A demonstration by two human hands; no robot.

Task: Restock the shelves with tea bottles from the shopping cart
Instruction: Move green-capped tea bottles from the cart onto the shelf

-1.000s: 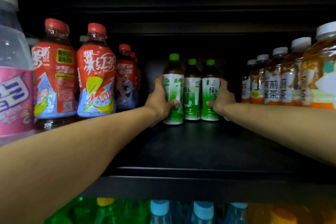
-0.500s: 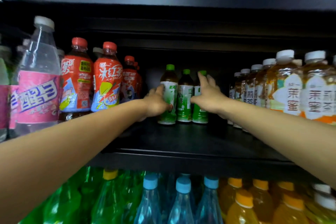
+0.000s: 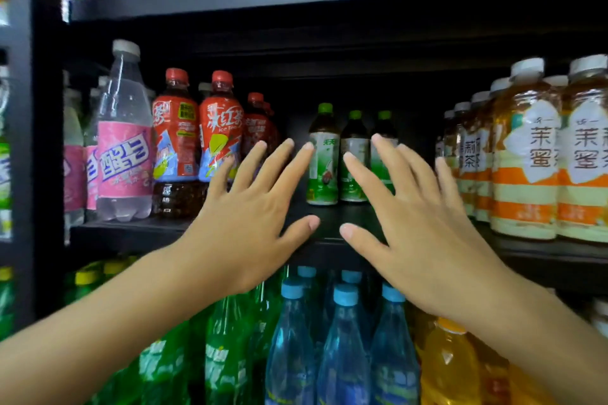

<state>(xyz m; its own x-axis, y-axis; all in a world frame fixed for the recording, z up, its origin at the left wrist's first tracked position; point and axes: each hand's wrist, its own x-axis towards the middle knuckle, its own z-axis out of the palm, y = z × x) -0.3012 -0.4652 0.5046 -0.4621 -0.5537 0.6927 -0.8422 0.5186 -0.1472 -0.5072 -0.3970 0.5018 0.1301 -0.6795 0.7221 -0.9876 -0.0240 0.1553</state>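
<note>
Three green-capped, green-labelled plastic tea bottles (image 3: 352, 158) stand deep on the black metal shelf (image 3: 138, 230), so we judge both splayed, empty hands, left (image 3: 250, 223) and right (image 3: 424, 227), finished placing.

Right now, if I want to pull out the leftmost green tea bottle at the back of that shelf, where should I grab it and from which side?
Probably the labelled body of the leftmost green tea bottle, reached from the front with the left hand. It stands upright, its left side faces an open gap before the red tea bottles, while its right side sits close against the next green bottle.
</note>
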